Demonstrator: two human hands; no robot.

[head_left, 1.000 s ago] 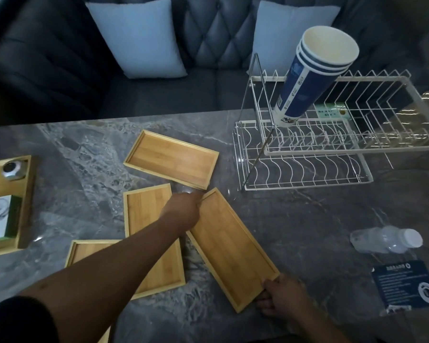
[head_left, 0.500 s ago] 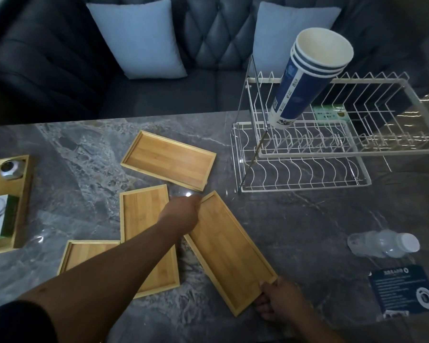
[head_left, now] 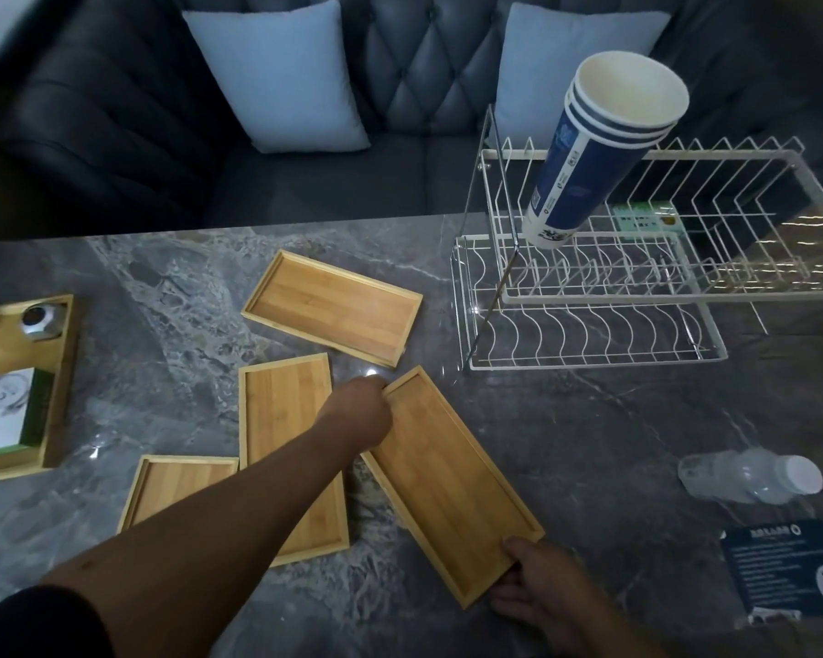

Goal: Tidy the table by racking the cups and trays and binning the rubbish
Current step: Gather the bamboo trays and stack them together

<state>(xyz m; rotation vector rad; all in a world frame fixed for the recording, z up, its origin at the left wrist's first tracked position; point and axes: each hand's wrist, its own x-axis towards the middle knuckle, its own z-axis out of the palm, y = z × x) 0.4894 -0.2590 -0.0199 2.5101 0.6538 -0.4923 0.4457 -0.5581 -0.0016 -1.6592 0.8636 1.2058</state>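
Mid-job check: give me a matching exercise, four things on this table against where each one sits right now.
Things:
1. stacked paper cups
2. plastic bottle
3. tray held by both hands
4. dark leaflet

Places:
A. lying on its side at the table's right edge
B. tilted in the white wire rack's upper tier
C. flat at the near right corner
D. angled on the marble, left hand at the far end, right hand at the near end

Pairs: 1-B, 2-A, 3-D, 4-C
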